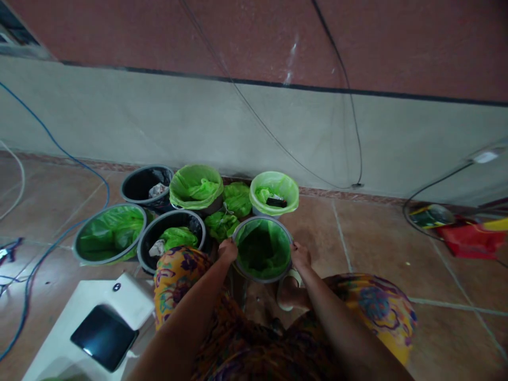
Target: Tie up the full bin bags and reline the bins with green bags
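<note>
Between my feet a round trash bin (pixel 235 236) with a grey rim and a green bag liner stands upright. My left hand (pixel 228 250) is closed on the left side of its rim, and my right hand (pixel 300 255) grips the right side. The liner (pixel 265 248) hangs inside with a dark hollow in the middle. Just behind, a white bin (pixel 278 184) has a pale green liner and a small black object (pixel 276 202) in it. Knotted green bags (pixel 237 198) lie on the floor left of that bin.
Several more lined bins cluster left, among them a green-lined bin (pixel 196 172) and a black-lined bin (pixel 135 177). A white surface (pixel 59 317) carries a dark tablet-like device (pixel 103 337). A blue cable (pixel 29 286) crosses the floor. A red item (pixel 470 238) lies far right by the wall.
</note>
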